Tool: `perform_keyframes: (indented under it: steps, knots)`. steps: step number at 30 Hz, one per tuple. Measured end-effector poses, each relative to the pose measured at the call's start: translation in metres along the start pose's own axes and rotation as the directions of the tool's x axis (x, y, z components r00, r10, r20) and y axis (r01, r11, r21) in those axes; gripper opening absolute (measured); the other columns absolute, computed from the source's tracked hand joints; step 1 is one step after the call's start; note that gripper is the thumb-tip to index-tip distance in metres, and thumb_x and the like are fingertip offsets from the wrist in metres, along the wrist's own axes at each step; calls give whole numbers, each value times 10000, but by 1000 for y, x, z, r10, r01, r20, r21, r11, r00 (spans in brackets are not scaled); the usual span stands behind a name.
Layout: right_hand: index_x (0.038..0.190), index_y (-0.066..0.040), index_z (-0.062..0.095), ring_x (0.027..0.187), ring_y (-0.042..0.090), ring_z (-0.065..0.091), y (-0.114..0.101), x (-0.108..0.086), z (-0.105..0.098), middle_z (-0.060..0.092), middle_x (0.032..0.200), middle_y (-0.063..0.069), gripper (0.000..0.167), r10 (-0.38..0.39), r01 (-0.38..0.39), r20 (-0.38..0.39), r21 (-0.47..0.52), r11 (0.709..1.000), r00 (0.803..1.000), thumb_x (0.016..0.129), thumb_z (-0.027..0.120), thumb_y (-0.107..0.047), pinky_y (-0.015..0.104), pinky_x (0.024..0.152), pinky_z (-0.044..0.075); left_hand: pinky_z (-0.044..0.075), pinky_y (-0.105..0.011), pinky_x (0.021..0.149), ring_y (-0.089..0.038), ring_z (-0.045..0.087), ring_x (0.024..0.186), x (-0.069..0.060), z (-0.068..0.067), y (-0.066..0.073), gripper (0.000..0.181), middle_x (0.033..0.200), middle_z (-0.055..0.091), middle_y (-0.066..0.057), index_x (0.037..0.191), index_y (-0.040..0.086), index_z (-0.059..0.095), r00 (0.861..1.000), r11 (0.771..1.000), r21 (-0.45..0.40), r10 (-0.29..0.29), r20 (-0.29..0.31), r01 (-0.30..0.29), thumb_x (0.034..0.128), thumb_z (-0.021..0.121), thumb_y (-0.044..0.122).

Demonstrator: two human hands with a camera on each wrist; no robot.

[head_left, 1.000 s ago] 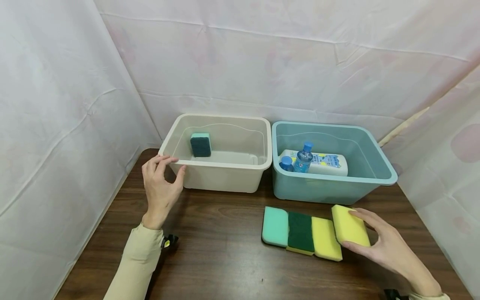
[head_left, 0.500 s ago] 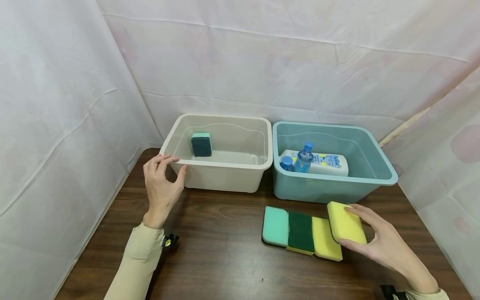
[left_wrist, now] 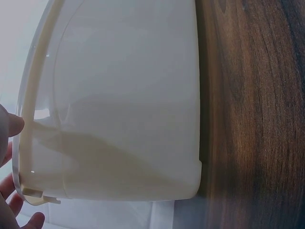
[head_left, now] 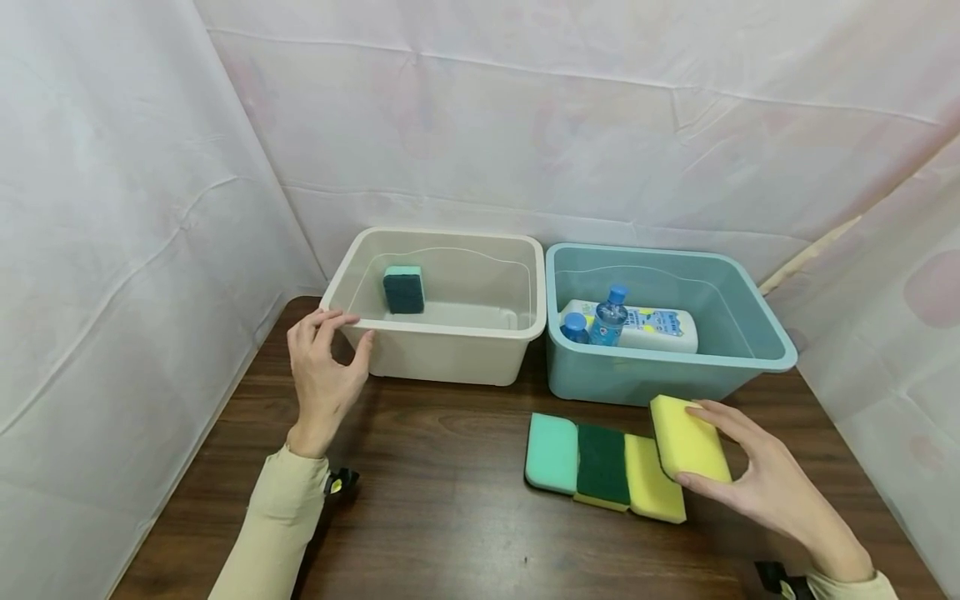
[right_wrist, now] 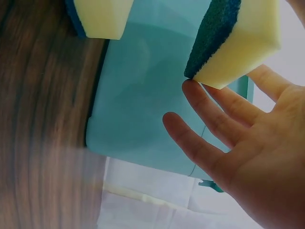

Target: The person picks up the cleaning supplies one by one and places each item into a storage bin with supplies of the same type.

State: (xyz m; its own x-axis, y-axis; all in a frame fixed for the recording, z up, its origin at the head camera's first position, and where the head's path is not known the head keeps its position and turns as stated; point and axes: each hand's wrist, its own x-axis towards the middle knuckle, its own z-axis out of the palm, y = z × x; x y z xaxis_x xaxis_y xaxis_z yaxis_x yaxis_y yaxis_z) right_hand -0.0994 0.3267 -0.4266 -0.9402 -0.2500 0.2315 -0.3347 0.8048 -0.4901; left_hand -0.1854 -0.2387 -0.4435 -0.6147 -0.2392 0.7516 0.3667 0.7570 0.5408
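In the head view my left hand [head_left: 324,375] rests its fingers on the front left corner of the beige bin's [head_left: 450,354] rim. The thumb is spread apart along the front. Inside that bin, a sponge [head_left: 403,293] with a dark face stands against the wall. My right hand [head_left: 772,475] pinches a yellow sponge [head_left: 690,442] between thumb and fingers, tilted above the row; its dark green scouring side shows in the right wrist view. Below and left of it lie a mint sponge [head_left: 551,452], a dark-green-topped sponge [head_left: 602,462] and another yellow sponge [head_left: 651,483], side by side.
A blue-green bin [head_left: 637,379] stands right of the beige one. It holds a white bottle [head_left: 660,333] lying down and two small blue-capped bottles, one a clear bottle [head_left: 609,321]. White curtains [head_left: 487,125] hang behind and at both sides of the dark wooden table [head_left: 435,508].
The held yellow sponge has moved slightly up and to the left with my right hand, away from the table's right side. My left hand has stayed at the beige bin's corner.
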Motion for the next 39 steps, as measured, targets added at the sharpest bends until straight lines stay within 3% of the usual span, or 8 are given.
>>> perform_keyframes:
  steps: [5,10,14,25,36,39]
  knots:
    - [1456,-258,639,1328,92,519,-2,3,1,607,1499,93,836,-30,30,-22,5,1000,999,714,1005,-378,76,952,302,352,-621,1112,-493,488,1289,0,0,0,321,1287,646,-254,1122,16,761,1000,1000,1,0,6,0,897,839,230]
    - [1441,-254,652,1314,-29,487,-6,6,2,618,1489,88,832,-56,57,-35,19,998,998,700,1014,-364,25,960,267,349,-621,1115,-494,487,1299,0,1,0,319,1284,647,-253,1120,17,763,1000,1000,-5,0,-4,0,890,844,221]
    - [1444,-254,651,1326,-33,483,-9,9,1,607,1505,83,837,-58,59,-30,28,998,998,698,1016,-354,15,966,262,353,-623,1113,-499,496,1296,0,2,0,306,1274,654,-249,1112,21,769,1000,1000,-17,3,-24,-3,876,854,197]
    - [1475,-279,626,1339,-75,459,-18,16,-2,594,1530,76,851,-97,98,-14,23,995,995,719,1004,-373,77,967,316,353,-624,1116,-497,500,1309,0,2,-1,297,1269,664,-241,1108,28,773,999,1000,-20,2,-32,-2,878,850,199]
    - [1485,-291,617,1347,45,507,-30,20,-3,575,1553,62,829,-92,92,12,13,996,996,748,986,-383,205,933,421,353,-626,1110,-498,504,1297,1,2,0,288,1268,666,-246,1101,23,773,999,1000,-29,3,-37,-4,871,853,176]
    - [1481,-288,621,1343,63,517,-32,20,-3,576,1553,60,822,-96,95,16,16,995,995,751,985,-383,193,941,418,351,-623,1114,-497,502,1298,0,2,0,294,1274,663,-247,1105,21,770,1000,1000,-25,0,-29,-1,876,850,187]
